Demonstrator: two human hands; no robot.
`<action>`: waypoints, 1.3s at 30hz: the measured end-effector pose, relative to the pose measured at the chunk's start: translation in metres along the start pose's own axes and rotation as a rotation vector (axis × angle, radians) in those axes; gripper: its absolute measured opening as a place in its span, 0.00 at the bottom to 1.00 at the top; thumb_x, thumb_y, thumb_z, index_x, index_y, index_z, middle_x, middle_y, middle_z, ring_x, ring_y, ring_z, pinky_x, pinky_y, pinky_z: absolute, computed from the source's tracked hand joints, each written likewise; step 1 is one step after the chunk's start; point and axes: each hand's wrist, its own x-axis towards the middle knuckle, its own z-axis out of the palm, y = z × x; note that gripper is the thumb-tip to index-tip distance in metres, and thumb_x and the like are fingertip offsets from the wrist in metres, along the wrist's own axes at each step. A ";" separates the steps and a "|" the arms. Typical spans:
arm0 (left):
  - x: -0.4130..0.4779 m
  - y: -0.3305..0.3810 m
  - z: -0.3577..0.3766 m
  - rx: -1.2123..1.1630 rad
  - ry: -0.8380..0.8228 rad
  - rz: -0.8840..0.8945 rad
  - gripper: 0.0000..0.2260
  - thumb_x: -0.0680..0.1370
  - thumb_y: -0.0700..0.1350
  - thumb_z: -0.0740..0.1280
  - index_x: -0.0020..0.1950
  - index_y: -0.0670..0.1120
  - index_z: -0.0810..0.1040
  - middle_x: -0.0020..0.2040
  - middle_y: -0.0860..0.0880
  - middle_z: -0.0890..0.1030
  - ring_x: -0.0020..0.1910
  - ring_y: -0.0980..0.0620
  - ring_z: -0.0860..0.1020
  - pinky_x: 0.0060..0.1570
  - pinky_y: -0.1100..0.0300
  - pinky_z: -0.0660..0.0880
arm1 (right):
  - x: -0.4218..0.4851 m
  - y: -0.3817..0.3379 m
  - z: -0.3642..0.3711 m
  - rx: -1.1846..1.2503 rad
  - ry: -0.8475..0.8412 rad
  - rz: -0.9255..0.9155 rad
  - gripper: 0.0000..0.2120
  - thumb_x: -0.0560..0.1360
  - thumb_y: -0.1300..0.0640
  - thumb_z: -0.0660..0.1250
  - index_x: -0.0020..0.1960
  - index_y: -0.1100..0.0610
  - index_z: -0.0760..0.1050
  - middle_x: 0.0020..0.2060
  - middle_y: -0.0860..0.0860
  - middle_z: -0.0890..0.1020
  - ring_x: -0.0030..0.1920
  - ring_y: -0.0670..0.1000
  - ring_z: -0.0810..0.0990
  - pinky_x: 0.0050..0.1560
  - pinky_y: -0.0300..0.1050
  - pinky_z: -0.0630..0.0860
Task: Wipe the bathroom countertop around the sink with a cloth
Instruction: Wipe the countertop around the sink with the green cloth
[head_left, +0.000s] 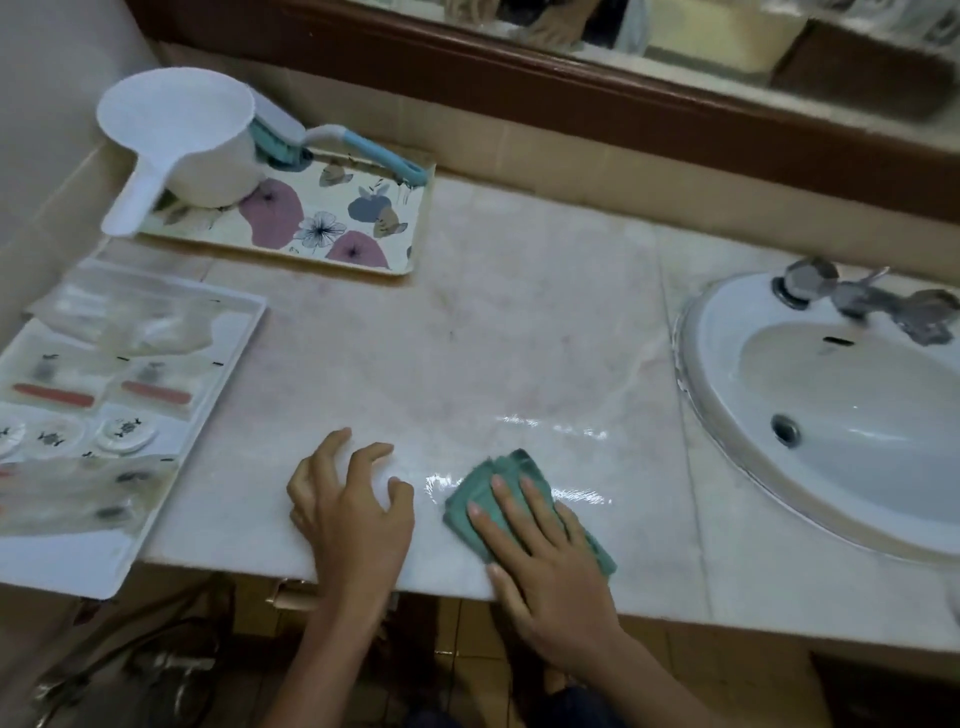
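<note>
A pale pink marble countertop (519, 322) runs across the view, with a white oval sink (841, 415) set into it at the right. A folded teal cloth (485, 493) lies flat near the front edge, left of the sink. My right hand (545, 566) presses down on the cloth with fingers spread flat over it. My left hand (353, 514) rests on bare counter just left of the cloth, fingers curled and apart, holding nothing. Wet streaks shine on the counter (550, 426) beyond the cloth.
A floral tray (332, 223) at the back left carries a white scoop (187, 140) and a blue-handled brush (358, 148). A white tray of wrapped toiletries (104, 415) overhangs the front left edge. A metal tap (872, 301) stands behind the sink. A mirror frame (519, 62) runs along the back.
</note>
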 end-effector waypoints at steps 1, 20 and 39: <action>-0.008 0.008 0.007 -0.035 -0.006 0.040 0.13 0.70 0.39 0.72 0.52 0.51 0.81 0.68 0.49 0.71 0.67 0.43 0.62 0.63 0.44 0.64 | -0.013 0.018 -0.003 0.005 -0.002 0.005 0.26 0.80 0.46 0.50 0.78 0.41 0.49 0.78 0.44 0.50 0.78 0.51 0.47 0.72 0.54 0.51; -0.203 0.227 0.192 -0.162 -0.413 0.904 0.22 0.69 0.41 0.66 0.63 0.48 0.76 0.69 0.51 0.72 0.66 0.47 0.70 0.65 0.53 0.68 | -0.187 0.327 -0.113 1.959 0.251 0.779 0.19 0.72 0.64 0.71 0.62 0.60 0.77 0.57 0.60 0.81 0.52 0.57 0.82 0.54 0.46 0.80; -0.179 0.457 0.205 0.484 -0.591 1.880 0.50 0.63 0.57 0.71 0.79 0.54 0.47 0.80 0.51 0.50 0.76 0.33 0.40 0.63 0.28 0.59 | -0.219 0.430 -0.255 2.133 -0.489 0.314 0.21 0.69 0.73 0.66 0.61 0.62 0.76 0.56 0.66 0.76 0.50 0.64 0.80 0.47 0.59 0.79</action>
